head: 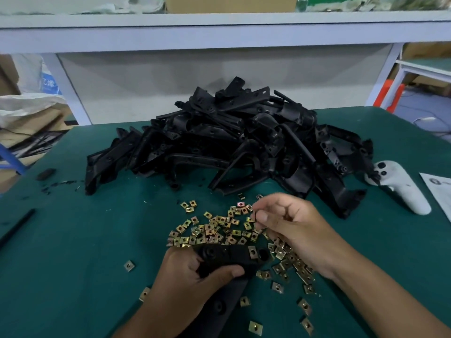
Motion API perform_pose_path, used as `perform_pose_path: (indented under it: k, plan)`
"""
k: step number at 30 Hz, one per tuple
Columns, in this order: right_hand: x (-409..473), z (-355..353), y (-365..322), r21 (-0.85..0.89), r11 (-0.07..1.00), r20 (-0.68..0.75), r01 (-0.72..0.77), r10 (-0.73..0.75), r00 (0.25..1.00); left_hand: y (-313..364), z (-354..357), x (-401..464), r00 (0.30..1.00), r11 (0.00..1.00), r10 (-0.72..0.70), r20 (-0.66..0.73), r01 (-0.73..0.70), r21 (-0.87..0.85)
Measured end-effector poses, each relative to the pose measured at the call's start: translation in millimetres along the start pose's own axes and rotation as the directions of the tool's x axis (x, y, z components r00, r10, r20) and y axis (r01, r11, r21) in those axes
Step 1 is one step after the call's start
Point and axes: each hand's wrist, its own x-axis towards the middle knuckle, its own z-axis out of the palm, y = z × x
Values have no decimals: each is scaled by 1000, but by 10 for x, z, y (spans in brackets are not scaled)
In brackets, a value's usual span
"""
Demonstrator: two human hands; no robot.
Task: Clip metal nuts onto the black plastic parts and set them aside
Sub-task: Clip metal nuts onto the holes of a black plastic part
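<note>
1. Left hand (192, 276) at the near centre, fingers curled round a black plastic part (234, 258), thumb pressed across its top; one metal nut (253, 252) already seated on that part's right end.
2. Right hand (292, 228) just beyond and to the right, fingers (262, 217) bunched narrow over the scattered nuts (214, 230); a small dark sliver at the tips, too blurred to tell whether a nut is pinched.
3. Loose nuts spread on the green surface (73, 252) between and around both hands, thickest just far of the held part, with strays trailing toward the near edge.
4. Large heap of black parts (231, 142) filling the far middle, its near fringe close to the nuts.
4. White controller (400, 191) lying right of the heap, touching its edge; a sheet of paper (439, 191) at the right edge of the surface.
5. Open green room on the left side, broken only by a black strip (17, 228) near the left edge, a small black block (46, 173) and dark crumbs farther back.
6. Grey shelf (219, 28) overhanging beyond the far edge.
</note>
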Motion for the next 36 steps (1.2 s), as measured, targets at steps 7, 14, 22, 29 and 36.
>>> perform_pose_path:
  k: [7, 14, 22, 29, 36]
  plan:
    - [-34, 81, 15, 8, 999, 91, -38, 37, 995, 61, 12, -3, 991, 992, 92, 97, -100, 75]
    - [-49, 114, -66, 65, 994, 111, -83, 76, 991, -19, 50, -42, 993, 997, 31, 113, -38, 61]
    - [-98, 141, -141, 125, 987, 151, -97, 78, 985, 74, 93, -42, 975, 972, 143, 172, -171, 160]
    - [-116, 194, -151, 77, 989, 184, -130, 114, 976, 67, 83, -44, 965, 960, 184, 188, -218, 178]
    - [-137, 191, -168, 77, 987, 189, -140, 124, 974, 60, 93, -46, 966, 956, 203, 159, -230, 179]
